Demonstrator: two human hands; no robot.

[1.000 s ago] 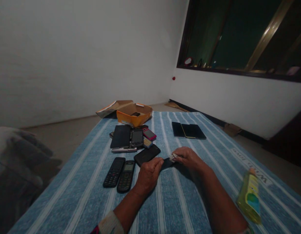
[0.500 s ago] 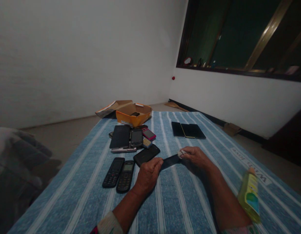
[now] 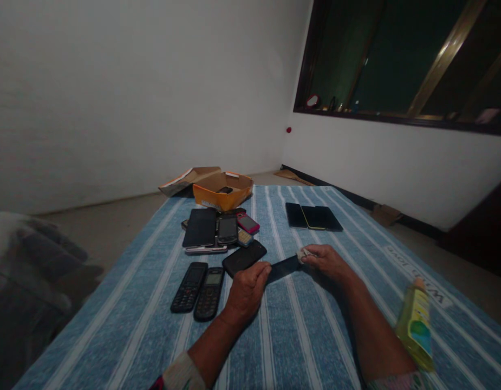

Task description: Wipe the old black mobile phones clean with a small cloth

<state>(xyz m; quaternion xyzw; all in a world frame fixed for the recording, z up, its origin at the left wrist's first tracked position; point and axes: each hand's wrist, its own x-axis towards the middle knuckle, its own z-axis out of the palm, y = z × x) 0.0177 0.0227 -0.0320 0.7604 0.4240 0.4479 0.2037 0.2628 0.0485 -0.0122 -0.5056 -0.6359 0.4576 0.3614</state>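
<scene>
I had a dark slab, probably a phone (image 3: 283,268), between both hands over the striped cloth (image 3: 144,303). Left hand (image 3: 247,292): fingers clamped on one end. Right hand (image 3: 327,262): fingers pinched on a pale wad (image 3: 304,254) at the other. A hard right-hand pull could've slipped it loose; left knuckles could've bumped the black phone (image 3: 246,257). Cloth print: "With love", seemingly. Bottle (image 3: 415,325) label unreadable.

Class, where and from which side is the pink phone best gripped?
Probably pinch the pink phone by its right end, coming from the right: that end juts toward bare tablecloth, while a yellowish phone and others crowd its left. The right hand, on the open side, holds a pale wad.
</scene>
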